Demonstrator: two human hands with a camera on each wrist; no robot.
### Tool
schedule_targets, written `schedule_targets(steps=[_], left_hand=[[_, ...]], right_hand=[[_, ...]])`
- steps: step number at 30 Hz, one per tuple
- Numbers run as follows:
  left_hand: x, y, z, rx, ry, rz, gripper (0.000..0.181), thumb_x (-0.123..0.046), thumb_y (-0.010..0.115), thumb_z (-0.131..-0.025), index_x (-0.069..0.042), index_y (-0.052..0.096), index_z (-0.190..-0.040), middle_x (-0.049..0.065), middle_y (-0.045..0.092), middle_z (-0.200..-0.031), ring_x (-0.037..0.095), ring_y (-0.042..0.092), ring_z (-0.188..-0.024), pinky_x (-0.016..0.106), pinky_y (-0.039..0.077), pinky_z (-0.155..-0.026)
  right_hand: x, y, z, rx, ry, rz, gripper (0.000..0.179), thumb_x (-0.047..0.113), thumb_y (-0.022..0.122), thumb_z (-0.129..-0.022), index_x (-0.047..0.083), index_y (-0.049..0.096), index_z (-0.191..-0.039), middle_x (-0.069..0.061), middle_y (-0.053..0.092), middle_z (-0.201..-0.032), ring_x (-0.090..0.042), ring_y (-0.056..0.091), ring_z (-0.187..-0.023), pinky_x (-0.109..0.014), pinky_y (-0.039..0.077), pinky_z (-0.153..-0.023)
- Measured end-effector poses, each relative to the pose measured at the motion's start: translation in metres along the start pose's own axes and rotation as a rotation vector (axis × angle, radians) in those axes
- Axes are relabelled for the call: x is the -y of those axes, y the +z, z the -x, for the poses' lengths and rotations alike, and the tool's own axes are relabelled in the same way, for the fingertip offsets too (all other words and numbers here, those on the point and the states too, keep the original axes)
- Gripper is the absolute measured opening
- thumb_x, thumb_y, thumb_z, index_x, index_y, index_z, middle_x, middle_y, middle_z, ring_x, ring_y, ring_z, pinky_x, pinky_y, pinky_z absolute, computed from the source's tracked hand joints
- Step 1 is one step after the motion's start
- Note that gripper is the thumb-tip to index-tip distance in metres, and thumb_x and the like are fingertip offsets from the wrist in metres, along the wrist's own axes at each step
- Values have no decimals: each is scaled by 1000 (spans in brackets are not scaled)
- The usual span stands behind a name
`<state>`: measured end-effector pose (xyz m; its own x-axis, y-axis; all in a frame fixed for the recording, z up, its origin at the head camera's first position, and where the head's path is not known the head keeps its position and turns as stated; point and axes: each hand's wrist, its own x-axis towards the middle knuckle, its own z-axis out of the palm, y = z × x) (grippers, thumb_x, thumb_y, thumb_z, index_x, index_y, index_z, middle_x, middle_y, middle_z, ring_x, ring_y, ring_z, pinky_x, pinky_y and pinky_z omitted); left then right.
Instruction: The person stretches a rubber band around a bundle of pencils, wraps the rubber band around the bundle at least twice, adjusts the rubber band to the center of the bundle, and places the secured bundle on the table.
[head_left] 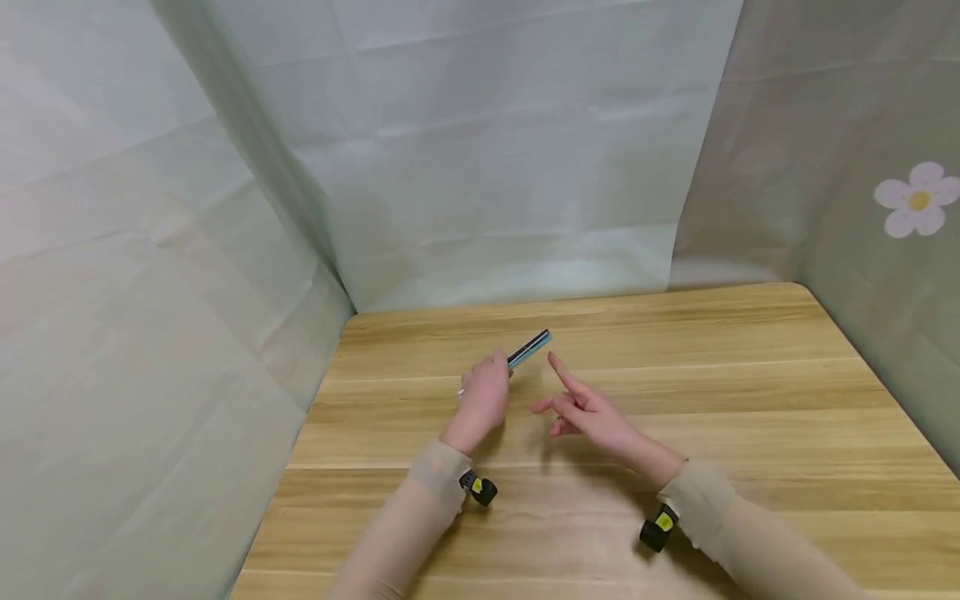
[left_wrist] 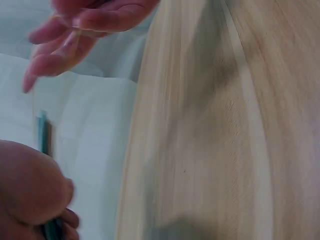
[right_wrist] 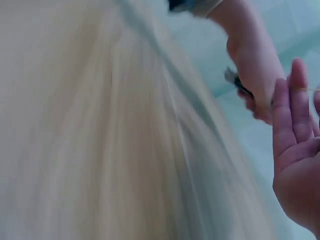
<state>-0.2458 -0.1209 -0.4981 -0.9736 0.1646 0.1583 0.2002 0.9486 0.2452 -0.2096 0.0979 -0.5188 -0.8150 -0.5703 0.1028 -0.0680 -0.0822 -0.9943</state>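
Note:
My left hand (head_left: 486,393) grips a bundle of slim pen-like sticks (head_left: 529,349), dark blue and teal, slanting up to the right above the table. Pale ends poke out behind the fist. The left wrist view shows the teal end (left_wrist: 44,132) past the thumb. To the right of the bundle, my right hand (head_left: 588,417) is held apart from it, index finger extended and the other fingers spread. A thin yellowish strand, like a rubber band (right_wrist: 311,89), runs across its fingertips in the right wrist view. How far the strand reaches is hard to see.
Beneath both hands lies a wood-grain table (head_left: 750,375). Pale cloth curtains (head_left: 495,167) hang behind it and at both sides, the right one bearing a flower print (head_left: 918,200). Each wrist wears a small black camera on a strap (head_left: 480,487).

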Motion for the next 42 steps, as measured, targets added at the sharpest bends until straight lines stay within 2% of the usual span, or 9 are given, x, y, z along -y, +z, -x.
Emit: schedule_targets(steps=[4, 7, 10, 13, 18, 29, 34, 39, 42], left_hand=[[-5, 0, 3, -95, 29, 58, 3, -5, 59, -105, -7, 58, -107, 9, 63, -95, 31, 63, -90, 46, 48, -75], [-6, 0, 6, -118, 117, 36, 14, 1, 58, -102, -6, 60, -114, 10, 66, -106, 31, 62, -98, 45, 45, -82], [-4, 1, 10, -102, 214, -30, 25, 5, 56, -99, -6, 59, -121, 11, 66, -118, 30, 60, -107, 43, 42, -86], [-2, 1, 13, -98, 295, -99, 30, 8, 57, -96, -8, 60, -122, 10, 67, -121, 28, 59, -109, 42, 41, -86], [2, 0, 16, -102, 380, -157, 31, 8, 58, -97, -9, 60, -122, 8, 66, -118, 26, 60, -107, 42, 43, -84], [3, -4, 18, -76, 401, -187, 28, 7, 59, -96, -10, 58, -118, 5, 64, -110, 23, 57, -101, 40, 42, -83], [0, -5, 20, -45, 417, -248, 21, 1, 59, -102, -12, 59, -118, 4, 64, -111, 22, 58, -102, 40, 41, -84], [-5, -5, 23, -20, 493, -323, 11, -9, 55, -108, -14, 58, -118, 2, 63, -105, 20, 55, -95, 38, 43, -83], [-5, -3, 23, 1, 504, -281, 9, -17, 56, -110, -14, 58, -118, 1, 62, -103, 19, 57, -94, 38, 46, -82]], right_hand=[[1, 8, -7, -77, 103, -251, 69, 27, 41, -117, 34, 0, -173, -26, 64, -134, -12, 70, -88, -29, 59, -89], [7, 7, -12, -165, 149, -441, 61, 35, 45, -115, 18, 24, -170, -6, 67, -122, -4, 67, -85, -24, 58, -85], [12, 0, -13, -253, 179, -512, 48, 38, 52, -113, 6, 48, -149, 6, 69, -104, 0, 64, -77, -20, 57, -74], [13, -7, -11, -302, 195, -435, 45, 34, 58, -112, 2, 54, -144, 7, 66, -93, 0, 60, -68, -19, 54, -63], [12, -13, -8, -288, 175, -191, 55, 26, 63, -110, 2, 47, -156, 4, 61, -89, -5, 57, -60, -21, 43, -52], [16, -17, -1, -259, 144, -9, 53, 18, 71, -105, 5, 51, -152, -12, 72, -102, -14, 64, -63, -25, 41, -49], [15, -15, -3, -270, 150, 101, 57, 28, 80, -99, 12, 58, -149, -21, 70, -97, -26, 68, -65, -28, 43, -47], [5, -10, -8, -273, 142, 287, 51, 35, 90, -89, 13, 71, -131, -14, 74, -90, -30, 72, -65, -29, 47, -45], [2, -11, -10, -292, 96, 322, 41, 30, 91, -88, 9, 76, -120, -9, 75, -88, -27, 71, -63, -27, 47, -48]])
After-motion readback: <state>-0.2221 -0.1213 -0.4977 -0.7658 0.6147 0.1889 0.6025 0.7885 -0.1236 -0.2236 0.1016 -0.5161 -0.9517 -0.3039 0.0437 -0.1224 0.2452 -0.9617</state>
